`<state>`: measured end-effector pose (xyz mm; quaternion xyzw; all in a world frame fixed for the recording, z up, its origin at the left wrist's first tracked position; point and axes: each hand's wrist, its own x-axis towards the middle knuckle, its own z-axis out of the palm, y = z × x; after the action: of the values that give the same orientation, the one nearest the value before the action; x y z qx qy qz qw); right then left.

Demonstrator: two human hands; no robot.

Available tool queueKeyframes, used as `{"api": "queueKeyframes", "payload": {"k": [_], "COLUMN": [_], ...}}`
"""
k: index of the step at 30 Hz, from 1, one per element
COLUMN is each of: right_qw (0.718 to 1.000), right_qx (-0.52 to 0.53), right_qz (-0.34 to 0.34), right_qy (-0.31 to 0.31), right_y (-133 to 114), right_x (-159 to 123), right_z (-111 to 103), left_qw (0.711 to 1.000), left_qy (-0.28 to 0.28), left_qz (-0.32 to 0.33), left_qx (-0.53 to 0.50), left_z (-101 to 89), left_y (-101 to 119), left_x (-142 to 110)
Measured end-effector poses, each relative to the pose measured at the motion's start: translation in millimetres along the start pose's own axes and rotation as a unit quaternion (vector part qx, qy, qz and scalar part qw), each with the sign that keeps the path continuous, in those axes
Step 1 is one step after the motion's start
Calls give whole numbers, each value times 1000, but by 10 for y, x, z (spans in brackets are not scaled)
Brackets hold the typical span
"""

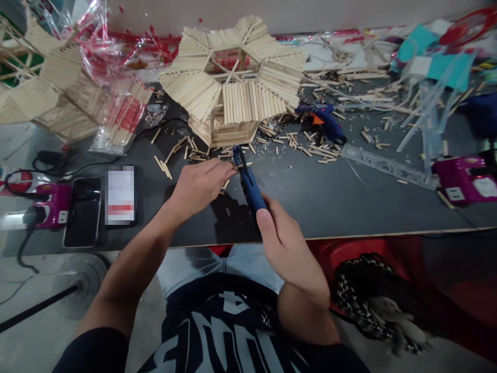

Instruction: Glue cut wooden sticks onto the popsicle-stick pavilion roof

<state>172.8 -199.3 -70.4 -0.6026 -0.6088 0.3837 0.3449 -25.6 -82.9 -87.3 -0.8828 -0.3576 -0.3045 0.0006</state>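
Observation:
My right hand [287,243] is wrapped round the handles of a blue hand cutter [251,184], whose head points away from me over the near part of the table. Close to the cutter's head, my left hand [202,181] has its fingers pinched on a thin wooden stick [244,165] that lies across the jaws. The fingertips partly hide the stick. Beyond both hands stands a star-shaped frame of wooden sticks [254,103] with an open middle. Short cut stick pieces [295,141] lie scattered around its base.
A blue glue gun [324,122] lies right of the frame, near a clear plastic strip [388,167]. Two phones, one a lit phone [120,194], and a purple power socket [52,206] are at left. Bagged sticks [122,116] and another stick structure [58,88] stand behind.

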Motion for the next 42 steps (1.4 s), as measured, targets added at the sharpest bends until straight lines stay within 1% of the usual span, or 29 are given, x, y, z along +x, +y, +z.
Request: {"api": "queueKeyframes", "payload": {"k": [6,12,18,24,32,38,42], "right_qw": [1000,1000,999,998,998,998,998], "right_qx": [-1,-14,-25,-49,-53,-53,-53], "right_qz": [3,24,24,28,10,15,10], "right_qy": [3,-8,-15,-33,-11,-17,-22], "right_y": [68,162,152,141,154,194,217], "right_x": [28,91,103,112,119,145,169], "right_z": [7,44,72,56,77,109,124], "left_qw": [1000,999,998,998,998,998,996], "left_qy": [-7,-40,-39,-50,-52,-49,-72], "left_qz": [-2,-19,-22,-27,-32,-33,-48], "left_qx": [-6,-17,-36,-25,-30,-24,-19], "left_z": [16,33,58,60,50,19,5], "left_y": [-15,-59,-77,-77,-65,-52,-57], "left_x": [-6,-19,-27,-23,-22,-6,-2]}}
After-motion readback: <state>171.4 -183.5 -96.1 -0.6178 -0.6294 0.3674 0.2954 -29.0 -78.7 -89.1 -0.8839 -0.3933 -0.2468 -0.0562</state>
